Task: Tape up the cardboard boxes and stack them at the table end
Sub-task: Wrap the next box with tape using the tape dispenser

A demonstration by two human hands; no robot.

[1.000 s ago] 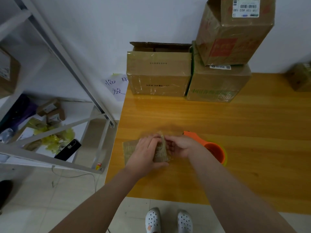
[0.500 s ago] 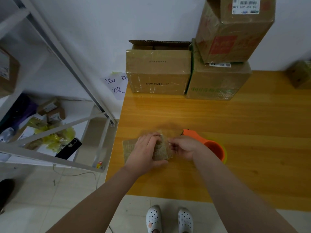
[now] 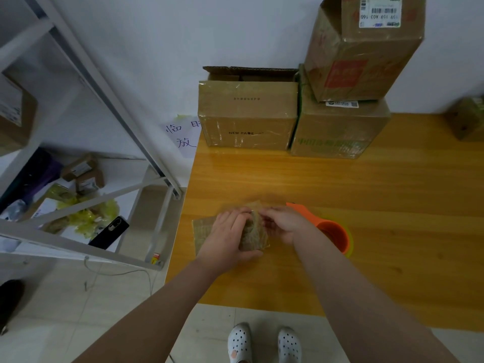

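Both hands' grip on small box (image 3: 255,233), near table edge (image 3: 180,231)

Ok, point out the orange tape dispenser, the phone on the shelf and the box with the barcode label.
tape dispenser (image 3: 332,233), head view, on the orange ring round its core.
phone (image 3: 110,232), head view, middle of its dark back.
box with the barcode label (image 3: 366,61), head view, on its brown front face.

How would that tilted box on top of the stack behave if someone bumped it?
The top box sits askew on the lower box, overhanging it, so it would probably shift or tip easily. Its cardboard looks creased, so likely somewhat soft under a grip. Its weight cannot be told from here.
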